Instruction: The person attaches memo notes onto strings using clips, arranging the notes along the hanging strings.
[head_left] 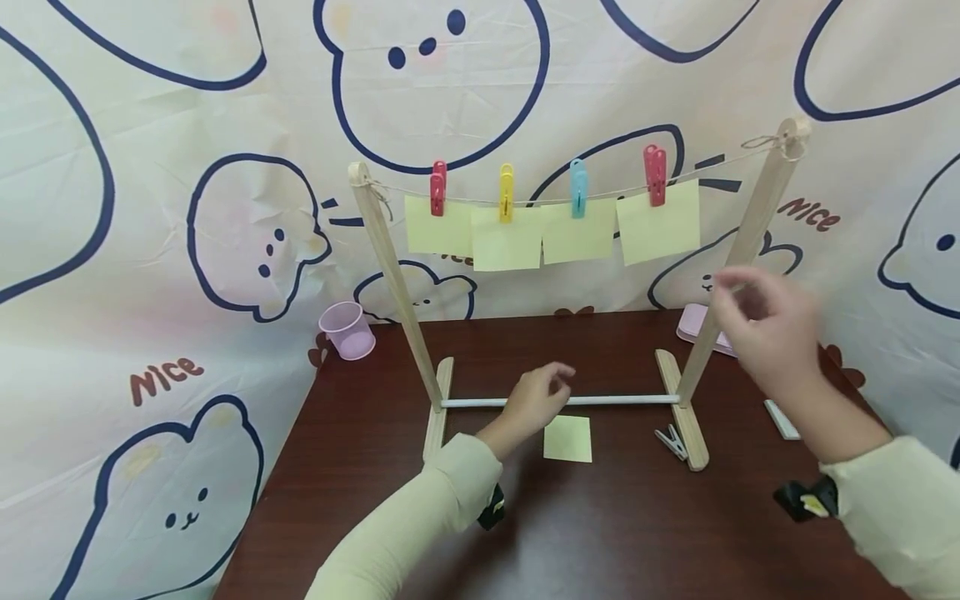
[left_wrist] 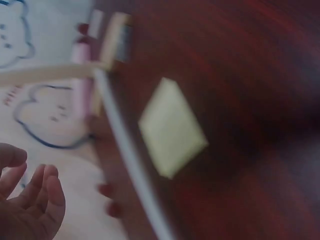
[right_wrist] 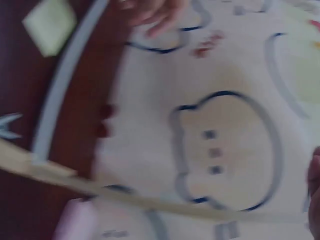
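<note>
My left hand (head_left: 536,396) hovers over the white rod of the wooden stand, its fingers loosely bent and empty in the left wrist view. My right hand (head_left: 772,325) is raised beside the right wooden post (head_left: 750,225), fingers loosely curled, with nothing visible between them. Several pale yellow sticky notes (head_left: 506,242) hang from a string, held by red, yellow and blue clothespins (head_left: 578,187). Another sticky note (head_left: 567,438) lies on the table in front of the rod. A grey clothespin (head_left: 672,442) lies by the stand's right foot. Both wrist views are blurred.
A lilac cup (head_left: 347,331) stands at the table's back left corner. A pink-lilac case (head_left: 701,325) lies behind the right post, and a white flat object (head_left: 782,419) sits near the right edge. A cloth (head_left: 255,242) with bear drawings hangs behind the dark table.
</note>
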